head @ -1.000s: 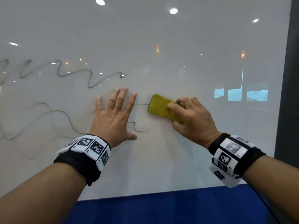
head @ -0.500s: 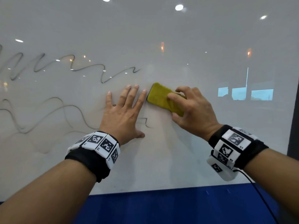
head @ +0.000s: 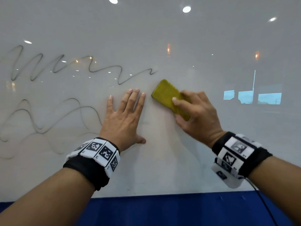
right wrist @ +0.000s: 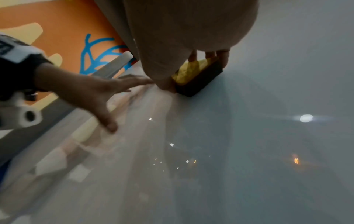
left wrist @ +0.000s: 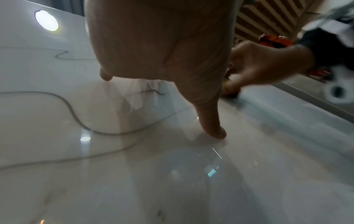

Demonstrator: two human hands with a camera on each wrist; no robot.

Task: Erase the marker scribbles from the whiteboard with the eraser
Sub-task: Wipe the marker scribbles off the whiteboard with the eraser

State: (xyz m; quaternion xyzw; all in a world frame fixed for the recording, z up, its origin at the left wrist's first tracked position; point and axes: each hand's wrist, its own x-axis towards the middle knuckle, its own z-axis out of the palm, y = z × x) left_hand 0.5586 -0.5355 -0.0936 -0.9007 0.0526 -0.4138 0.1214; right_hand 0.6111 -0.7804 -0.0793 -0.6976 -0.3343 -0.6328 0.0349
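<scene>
A glossy whiteboard fills the head view. Dark wavy marker scribbles run across its upper left, with fainter loops below them. My right hand grips a yellow eraser with a black pad and presses it flat on the board just right of the scribble's end. The right wrist view shows the eraser between thumb and fingers. My left hand lies flat on the board, fingers straight, just left of the eraser. A scribble curves beside my left hand.
A blue band runs under the whiteboard's bottom edge. Ceiling lights and windows reflect in the board's right part. A thin cable hangs from my right wristband.
The eraser has moved up and slightly right, away from my left fingertips. The short marks beside my left thumb have gone. The view has shifted, so the scribbles sit further right.
</scene>
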